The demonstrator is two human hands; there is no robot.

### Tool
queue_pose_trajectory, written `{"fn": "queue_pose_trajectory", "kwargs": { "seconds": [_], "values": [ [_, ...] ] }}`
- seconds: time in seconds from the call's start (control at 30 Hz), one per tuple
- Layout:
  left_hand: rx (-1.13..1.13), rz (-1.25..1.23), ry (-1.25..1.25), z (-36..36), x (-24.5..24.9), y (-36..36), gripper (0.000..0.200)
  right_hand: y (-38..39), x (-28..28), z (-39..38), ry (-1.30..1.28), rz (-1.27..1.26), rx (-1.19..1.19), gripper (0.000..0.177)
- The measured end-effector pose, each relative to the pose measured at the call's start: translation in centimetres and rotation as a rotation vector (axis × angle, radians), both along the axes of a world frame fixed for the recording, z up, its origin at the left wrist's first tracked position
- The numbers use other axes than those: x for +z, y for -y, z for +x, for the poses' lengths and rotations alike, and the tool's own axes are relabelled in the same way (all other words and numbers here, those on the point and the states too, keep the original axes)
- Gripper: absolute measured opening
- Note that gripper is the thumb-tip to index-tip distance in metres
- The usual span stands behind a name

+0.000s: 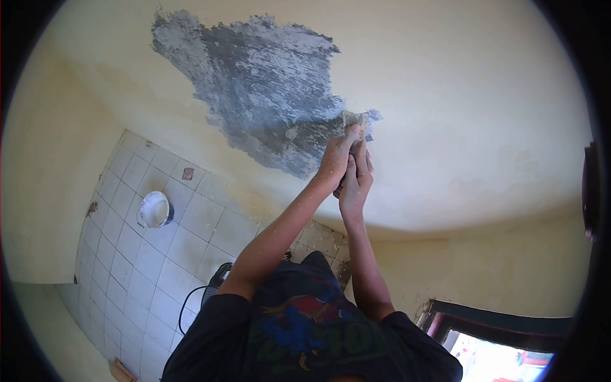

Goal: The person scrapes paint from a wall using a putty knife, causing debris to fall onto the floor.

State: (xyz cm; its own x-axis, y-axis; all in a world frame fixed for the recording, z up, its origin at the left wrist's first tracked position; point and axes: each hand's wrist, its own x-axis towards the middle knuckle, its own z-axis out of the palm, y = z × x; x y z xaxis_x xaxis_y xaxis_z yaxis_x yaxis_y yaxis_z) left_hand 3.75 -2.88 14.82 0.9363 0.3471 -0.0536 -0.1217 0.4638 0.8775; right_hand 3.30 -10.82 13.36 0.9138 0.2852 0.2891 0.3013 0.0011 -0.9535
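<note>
A flat scraper (356,119) is gripped by the left hand (334,160) and the right hand (356,186) together, its blade positioned at the wall (458,89) near the grey patch's (261,83) right end.

From here I cannot see the lower part of the scraper (355,119), because the left hand (333,164) and the right hand (356,186) cover it. A black device (219,275) is partly hidden by the left arm (270,229); its kind I cannot tell. The bottom edge cuts the window (503,356), too bright inside. A dark object (590,191) at the right rim is cut and blurred.
</note>
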Motion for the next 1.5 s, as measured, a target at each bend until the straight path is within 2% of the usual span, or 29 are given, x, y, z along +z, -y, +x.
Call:
{"fn": "queue_pose_trajectory", "kwargs": {
  "seconds": [0.1,0.17,0.23,0.3,0.33,0.4,0.5,0.6,0.67,0.73,0.8,0.87,0.93,1.07,1.13,1.27,1.33,1.4,1.43,1.5],
  "values": [
    [-0.004,-0.072,0.033,-0.1,-0.2,0.4,0.057,0.7,-0.9,-0.2,0.08,-0.068,0.02,0.043],
    [-0.003,-0.047,0.001,0.0,-1.3,1.0,0.057,1.2,-0.8,-0.6,0.077,-0.061,0.008,0.045],
    [0.011,-0.015,-0.011,0.5,-0.3,0.5,0.056,0.5,0.6,-0.1,0.095,-0.048,0.009,0.045],
    [-0.027,-0.037,0.028,0.5,-0.1,0.2,0.056,0.3,1.5,-0.4,-0.126,-0.018,0.006,0.046],
    [-0.027,-0.039,0.024,0.4,0.1,0.3,0.056,0.4,1.5,-0.4,-0.13,-0.021,0.006,0.046],
    [0.011,-0.111,-0.014,-0.1,0.1,0.8,0.055,0.9,1.4,-0.8,-0.037,-0.039,0.038,0.046],
    [0.001,-0.065,-0.024,0.3,-1.4,1.4,0.053,1.8,-0.1,-0.3,0.053,-0.066,0.045,0.046],
    [0.088,-0.095,0.069,2.1,0.4,0.1,0.053,0.0,1.9,1.5,0.111,-0.068,0.015,0.047],
    [0.122,-0.089,0.046,1.6,1.1,0.5,0.054,0.4,1.5,1.6,0.072,-0.062,0.058,0.046],
    [0.058,-0.166,0.005,0.4,0.9,0.9,0.055,1.1,0.9,0.6,-0.04,-0.035,0.101,0.045],
    [0.051,-0.123,-0.02,0.0,-1.4,2.0,0.056,2.3,0.4,-0.8,0.025,-0.079,0.076,0.045],
    [0.055,-0.079,-0.039,0.0,-1.6,1.7,0.056,2.2,-0.1,-0.7,0.095,-0.12,0.061,0.045],
    [-0.02,-0.129,-0.101,-0.1,-1.4,1.5,0.056,1.8,-0.7,-0.7,-0.031,-0.12,0.01,0.046],
    [0.014,-0.179,-0.082,-0.8,-0.8,2.0,0.056,2.2,0.0,-1.4,-0.137,-0.027,0.056,0.046],
    [0.003,-0.123,-0.061,-1.1,-1.1,2.3,0.056,2.7,-0.3,-0.9,0.01,-0.068,0.078,0.046],
    [0.066,-0.072,-0.045,0.0,-1.3,2.4,0.057,2.7,0.5,-0.5,0.032,-0.065,0.068,0.044],
    [0.266,-0.078,0.018,2.2,0.9,0.7,0.057,0.8,2.8,1.5,0.152,-0.067,0.114,0.042],
    [0.298,-0.054,0.139,1.3,6.6,-1.1,0.056,-1.4,6.1,2.9,0.377,-0.088,0.091,0.041],
    [0.298,-0.052,0.145,1.3,7.7,-2.1,0.056,-2.0,7.9,2.8,0.383,-0.086,0.09,0.041],
    [0.217,-0.16,0.216,1.3,9.2,-3.7,0.057,-3.1,10.6,2.2,0.345,-0.013,0.233,0.041]
  ]
}}
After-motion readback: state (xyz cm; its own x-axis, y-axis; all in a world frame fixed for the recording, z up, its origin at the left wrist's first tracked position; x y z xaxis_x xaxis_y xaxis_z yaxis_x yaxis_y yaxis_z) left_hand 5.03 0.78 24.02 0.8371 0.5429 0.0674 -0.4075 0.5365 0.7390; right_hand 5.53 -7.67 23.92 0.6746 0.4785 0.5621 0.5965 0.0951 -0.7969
